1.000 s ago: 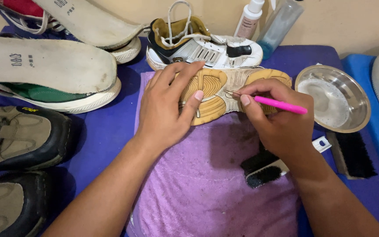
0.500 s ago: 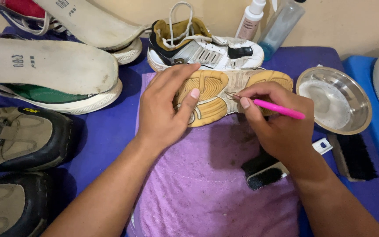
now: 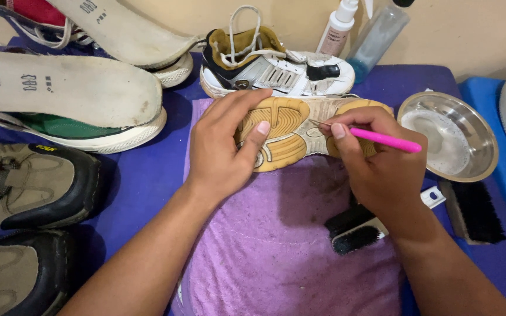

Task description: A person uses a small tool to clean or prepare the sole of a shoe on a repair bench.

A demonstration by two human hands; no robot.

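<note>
Tan-soled shoe (image 3: pixel 291 137) lies sole-up, lengthwise left-right; left hand (image 3: pixel 221 155) clasps it, right hand's (image 3: pixel 382 169) fingers pinch pink pick (image 3: pixel 385 140).

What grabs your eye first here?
At the centre, the left hand steadies an upturned shoe on a purple towel while the right hand works a pink pick into its tan sole. A steel bowl of cloudy water sits to the right.
</note>
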